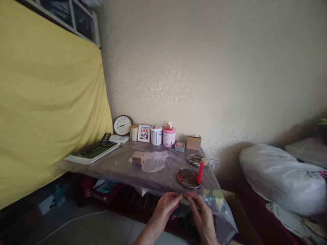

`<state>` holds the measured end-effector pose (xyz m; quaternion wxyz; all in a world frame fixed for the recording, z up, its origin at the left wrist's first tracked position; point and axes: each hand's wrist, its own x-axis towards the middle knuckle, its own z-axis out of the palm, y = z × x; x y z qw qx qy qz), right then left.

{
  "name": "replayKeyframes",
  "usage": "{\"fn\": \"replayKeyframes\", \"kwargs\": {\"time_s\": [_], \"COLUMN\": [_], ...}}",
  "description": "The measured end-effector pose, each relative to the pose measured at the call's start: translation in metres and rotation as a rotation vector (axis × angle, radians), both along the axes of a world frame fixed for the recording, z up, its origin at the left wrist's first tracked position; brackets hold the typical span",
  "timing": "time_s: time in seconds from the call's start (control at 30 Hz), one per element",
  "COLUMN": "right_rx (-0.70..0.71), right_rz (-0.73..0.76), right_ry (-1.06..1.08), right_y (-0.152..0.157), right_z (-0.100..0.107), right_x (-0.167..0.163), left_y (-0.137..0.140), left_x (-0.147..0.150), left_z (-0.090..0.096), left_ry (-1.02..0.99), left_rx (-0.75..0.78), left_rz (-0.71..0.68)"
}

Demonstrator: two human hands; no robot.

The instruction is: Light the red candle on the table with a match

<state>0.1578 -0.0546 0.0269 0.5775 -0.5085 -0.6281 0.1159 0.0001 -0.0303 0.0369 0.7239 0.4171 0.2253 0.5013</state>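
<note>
Head view: pinched a small tan piece in the left hand, just before the near edge of the plastic-covered table, long axis seemingly slanting toward two o'clock; bunched the fingertips of the right hand at its three o'clock end, whether gripping or merely touching impossible to tell. Faced a red candle at one o'clock, near upright, closer to the right hand. Counted one tan piece, one candle, two round trays, two canisters, one clock.
</note>
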Motion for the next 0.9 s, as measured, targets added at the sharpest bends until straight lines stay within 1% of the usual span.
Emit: {"fn": "replayKeyframes", "kwargs": {"time_s": [0.13, 0.33, 0.53, 0.67, 0.77, 0.9], "right_rx": [0.016, 0.035, 0.059, 0.048, 0.066, 0.105], "right_rz": [0.004, 0.013, -0.007, -0.028, -0.031, -0.064], "right_ry": [0.002, -0.002, -0.010, -0.001, 0.009, -0.001], "right_y": [0.001, 0.002, 0.002, 0.000, -0.001, -0.003], "right_z": [0.000, 0.005, 0.004, 0.004, 0.006, 0.013], "right_x": [-0.001, -0.003, -0.003, -0.007, -0.010, -0.010], "left_y": [0.002, 0.006, 0.002, 0.002, 0.004, 0.006], "left_x": [0.000, 0.001, 0.002, 0.001, 0.000, -0.001], "left_z": [-0.003, -0.010, -0.006, -0.008, -0.011, -0.006], "left_ry": [-0.009, -0.022, 0.015, -0.004, -0.027, -0.007], "left_rx": [-0.024, -0.014, -0.006, -0.020, -0.035, -0.061], "left_rz": [0.013, 0.021, 0.043, 0.005, -0.032, -0.063]}}
